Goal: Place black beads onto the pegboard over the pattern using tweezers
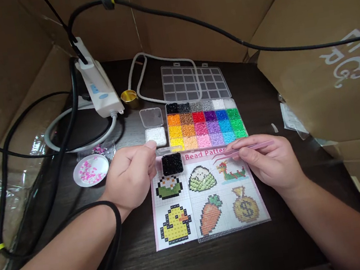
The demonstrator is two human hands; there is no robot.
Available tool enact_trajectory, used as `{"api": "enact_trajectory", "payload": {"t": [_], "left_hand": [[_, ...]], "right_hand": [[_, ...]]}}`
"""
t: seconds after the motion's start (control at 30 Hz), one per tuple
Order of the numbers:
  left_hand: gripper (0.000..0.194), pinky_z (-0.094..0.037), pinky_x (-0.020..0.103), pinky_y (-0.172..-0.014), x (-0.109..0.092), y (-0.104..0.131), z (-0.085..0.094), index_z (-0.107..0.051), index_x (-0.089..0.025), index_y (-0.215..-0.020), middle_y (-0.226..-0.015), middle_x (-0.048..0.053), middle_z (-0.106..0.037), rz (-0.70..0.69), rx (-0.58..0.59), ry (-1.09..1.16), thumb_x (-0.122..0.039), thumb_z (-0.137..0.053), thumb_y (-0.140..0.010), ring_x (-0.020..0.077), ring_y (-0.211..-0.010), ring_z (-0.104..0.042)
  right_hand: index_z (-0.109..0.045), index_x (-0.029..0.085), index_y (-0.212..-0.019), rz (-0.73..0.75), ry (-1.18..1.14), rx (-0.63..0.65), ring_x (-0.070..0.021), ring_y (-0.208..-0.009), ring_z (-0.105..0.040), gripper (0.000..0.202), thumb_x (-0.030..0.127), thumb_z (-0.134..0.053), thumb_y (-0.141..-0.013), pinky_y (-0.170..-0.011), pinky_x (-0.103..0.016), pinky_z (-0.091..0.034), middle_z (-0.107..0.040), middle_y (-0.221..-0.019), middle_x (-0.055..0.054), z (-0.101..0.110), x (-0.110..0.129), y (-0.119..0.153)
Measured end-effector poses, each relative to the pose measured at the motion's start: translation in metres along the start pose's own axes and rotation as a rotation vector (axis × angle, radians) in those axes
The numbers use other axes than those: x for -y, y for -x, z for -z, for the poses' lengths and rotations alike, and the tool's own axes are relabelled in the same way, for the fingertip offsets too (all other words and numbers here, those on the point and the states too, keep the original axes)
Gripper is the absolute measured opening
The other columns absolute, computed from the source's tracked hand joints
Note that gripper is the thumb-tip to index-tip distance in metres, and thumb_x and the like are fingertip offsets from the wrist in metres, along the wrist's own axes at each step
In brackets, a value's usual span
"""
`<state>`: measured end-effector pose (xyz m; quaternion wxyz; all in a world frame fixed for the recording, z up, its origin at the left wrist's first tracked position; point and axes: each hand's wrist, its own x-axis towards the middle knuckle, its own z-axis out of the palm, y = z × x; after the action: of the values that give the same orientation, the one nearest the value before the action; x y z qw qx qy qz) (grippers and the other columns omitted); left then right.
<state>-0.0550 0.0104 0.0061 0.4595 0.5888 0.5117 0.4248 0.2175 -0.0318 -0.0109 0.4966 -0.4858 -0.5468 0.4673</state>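
Observation:
My right hand (269,162) pinches pink tweezers (255,146), their tips pointing left over the bead pattern sheet (172,201). Printed on the sheet are a duck, a carrot, a money bag and other figures. A clear pegboard (235,229) lies over its right part. Curled closed, my left hand (132,173) is just left of a small box of black beads (172,164); whether its fingers touch the box or hold anything is hidden. Behind that stands an open box of white beads (155,137). A sorted bead case (207,123) holds many colours, its clear lid (195,81) folded back.
At left, a white dish (90,171) of pink and white beads sits before a small pegboard (110,148). Further back are a power strip (101,85) and a gold cup (129,98). Black cables (183,18) cross overhead and at left. Cardboard walls (329,100) enclose the dark table.

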Motion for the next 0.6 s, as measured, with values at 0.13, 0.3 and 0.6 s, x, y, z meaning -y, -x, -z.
{"api": "enact_trajectory", "payload": {"t": [0.13,0.3,0.6], "left_hand": [[0.053,-0.035,0.031,-0.04,-0.0015,-0.0014,0.0014,-0.033,-0.023,-0.043,-0.042,-0.002,-0.03,0.157,0.11,0.058,-0.041,-0.046,-0.091,0.0124,-0.039,-0.032],[0.055,-0.036,0.032,-0.041,0.0015,-0.0023,0.0051,-0.039,-0.023,-0.041,-0.041,0.0,-0.034,0.163,0.112,0.009,-0.045,-0.048,-0.091,0.0146,-0.04,-0.037],[0.056,-0.034,0.032,-0.042,0.0068,-0.0003,0.0073,-0.042,-0.023,-0.041,-0.04,0.0,-0.037,0.188,0.126,0.074,-0.047,-0.05,-0.091,0.0144,-0.04,-0.036]], "right_hand": [[-0.076,0.022,-0.091,-0.015,0.012,0.004,-0.0166,-0.082,-0.074,0.01,0.019,-0.07,-0.083,-0.072,-0.025,-0.061,-0.078,-0.093,-0.004,-0.0004,0.0006,0.0008],[-0.077,0.022,-0.088,-0.022,0.055,-0.03,-0.0195,-0.088,-0.074,0.009,0.019,-0.07,-0.082,-0.074,-0.028,-0.062,-0.078,-0.091,-0.004,-0.0002,-0.0003,0.001],[-0.076,0.027,-0.092,-0.027,0.024,0.0,-0.019,-0.092,-0.072,0.016,0.016,-0.067,-0.085,-0.081,-0.03,-0.06,-0.076,-0.092,-0.002,0.0025,-0.001,0.0019]]}}
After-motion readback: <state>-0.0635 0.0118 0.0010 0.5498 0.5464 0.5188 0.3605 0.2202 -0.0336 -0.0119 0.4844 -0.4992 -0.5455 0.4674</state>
